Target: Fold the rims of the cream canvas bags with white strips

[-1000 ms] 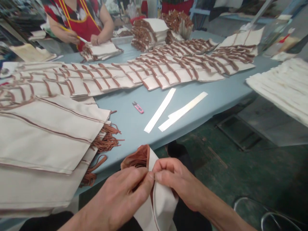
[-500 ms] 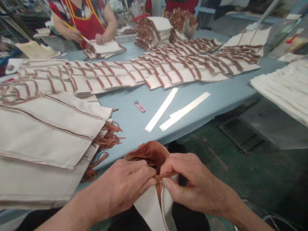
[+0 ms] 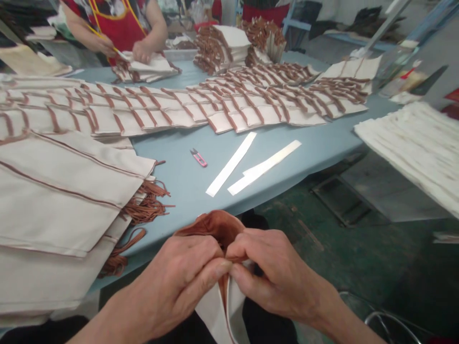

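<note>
A cream fabric piece (image 3: pixel 215 310) with a brown lining (image 3: pixel 211 224) hangs over my lap, its brown-edged opening facing up. My left hand (image 3: pixel 190 267) pinches one side of its edge, and my right hand (image 3: pixel 265 272) pinches the other side. The fingertips of both hands meet at the middle of the edge and hide what lies between them. Below the fingers, the cream cloth parts in a narrow gap that shows brown inside.
Cream panels (image 3: pixel 60 191) with brown cords (image 3: pixel 147 205) lie at the left. Pink thread snips (image 3: pixel 198 157) and white strips (image 3: pixel 233 162) rest on the blue table (image 3: pixel 172 177). Overlapping rows of brown-edged pieces (image 3: pixel 179 107) stretch behind. Across the table, a co-worker's hand (image 3: pixel 142 51) rests on fabric.
My thumbs have drawn closer together at the edge, covering the brown strip seen between them before. The view has turned slightly right, so the table's contents appear further left.
</note>
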`<state>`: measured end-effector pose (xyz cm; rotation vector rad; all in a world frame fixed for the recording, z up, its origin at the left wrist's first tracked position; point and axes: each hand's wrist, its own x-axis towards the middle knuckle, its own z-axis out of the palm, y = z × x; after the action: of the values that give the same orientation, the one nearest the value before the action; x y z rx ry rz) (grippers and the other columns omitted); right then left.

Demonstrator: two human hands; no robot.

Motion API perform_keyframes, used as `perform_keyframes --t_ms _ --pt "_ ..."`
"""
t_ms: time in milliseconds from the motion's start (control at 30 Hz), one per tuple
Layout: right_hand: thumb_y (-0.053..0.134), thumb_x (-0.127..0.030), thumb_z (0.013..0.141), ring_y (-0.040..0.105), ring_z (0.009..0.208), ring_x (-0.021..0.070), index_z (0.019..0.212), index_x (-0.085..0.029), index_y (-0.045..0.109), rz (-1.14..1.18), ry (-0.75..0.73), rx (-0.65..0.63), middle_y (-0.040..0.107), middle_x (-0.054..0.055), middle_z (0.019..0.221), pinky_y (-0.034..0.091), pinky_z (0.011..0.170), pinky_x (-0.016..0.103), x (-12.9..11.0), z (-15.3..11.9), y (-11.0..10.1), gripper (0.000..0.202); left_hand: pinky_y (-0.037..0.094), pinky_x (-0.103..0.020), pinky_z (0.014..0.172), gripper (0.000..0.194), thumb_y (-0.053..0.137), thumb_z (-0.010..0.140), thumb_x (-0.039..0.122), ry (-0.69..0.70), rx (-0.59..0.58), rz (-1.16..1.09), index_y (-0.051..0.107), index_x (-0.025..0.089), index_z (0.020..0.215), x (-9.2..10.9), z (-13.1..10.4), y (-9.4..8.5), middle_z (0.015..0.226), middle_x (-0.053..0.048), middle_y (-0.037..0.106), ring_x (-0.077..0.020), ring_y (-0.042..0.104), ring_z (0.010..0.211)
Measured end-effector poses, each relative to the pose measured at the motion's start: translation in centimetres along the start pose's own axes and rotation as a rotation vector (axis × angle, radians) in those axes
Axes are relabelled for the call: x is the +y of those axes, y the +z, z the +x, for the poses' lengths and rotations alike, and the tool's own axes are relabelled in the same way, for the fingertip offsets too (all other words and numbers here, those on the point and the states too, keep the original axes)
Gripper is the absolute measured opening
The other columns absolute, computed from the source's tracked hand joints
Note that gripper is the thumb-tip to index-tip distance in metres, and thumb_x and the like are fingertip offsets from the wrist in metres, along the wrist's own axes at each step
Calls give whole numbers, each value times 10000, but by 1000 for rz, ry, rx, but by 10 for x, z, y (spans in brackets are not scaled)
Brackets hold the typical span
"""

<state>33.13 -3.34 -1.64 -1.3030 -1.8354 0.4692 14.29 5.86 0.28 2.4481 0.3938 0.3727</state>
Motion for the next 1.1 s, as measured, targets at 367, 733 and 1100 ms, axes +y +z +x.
perform_keyframes --t_ms 367,733,1100 --pt "558 -122 859 603 589 133 770 -205 602 -13 65 16 679 -12 658 420 611 257 -2 -6 7 129 351 -234 595 368 423 1112 258 -67 41 -75 481 199 754 -2 -13 10 670 67 505 -94 480 594" --pt "314 -363 1078 366 572 111 669 -225 367 684 588 -457 402 -43 654 315 534 256 0 16 -12 434 312 -250 526 474 361 1116 438 -70 189 -477 430 210 706 -16 -15 36 599 62 414 -99 393 516" --pt "478 -190 852 292 514 83 588 -210 316 184 449 -300 283 -59 565 184 518 290 -2 23 -9 310 350 -268 574 473 344 1121 411 -90 175 -399 505 203 728 -21 -17 33 617 36 501 -123 476 546"
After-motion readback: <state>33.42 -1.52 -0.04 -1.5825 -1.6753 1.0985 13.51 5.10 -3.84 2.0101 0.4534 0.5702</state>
